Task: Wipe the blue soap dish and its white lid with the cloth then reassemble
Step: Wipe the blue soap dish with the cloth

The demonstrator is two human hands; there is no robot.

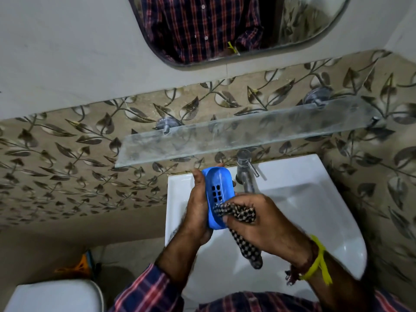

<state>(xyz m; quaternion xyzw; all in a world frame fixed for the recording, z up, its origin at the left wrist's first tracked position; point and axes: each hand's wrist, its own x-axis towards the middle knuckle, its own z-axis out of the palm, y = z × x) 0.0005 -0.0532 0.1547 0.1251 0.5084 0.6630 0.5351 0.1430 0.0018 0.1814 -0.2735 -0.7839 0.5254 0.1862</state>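
Observation:
My left hand (196, 208) grips the blue soap dish (217, 188) over the white basin, tilted so its inside with the drain holes faces me. My right hand (258, 224) holds a black-and-white checked cloth (238, 213) bunched in its fingers and presses it into the near end of the dish. A tail of the cloth hangs down below my right palm. The white lid is not in view.
A white sink (315, 199) sits below my hands, with a chrome tap (246, 174) just right of the dish. A glass shelf (225, 136) juts from the leaf-patterned tiles above the tap. A mirror (225, 30) hangs higher. A white toilet lid (51, 298) is at lower left.

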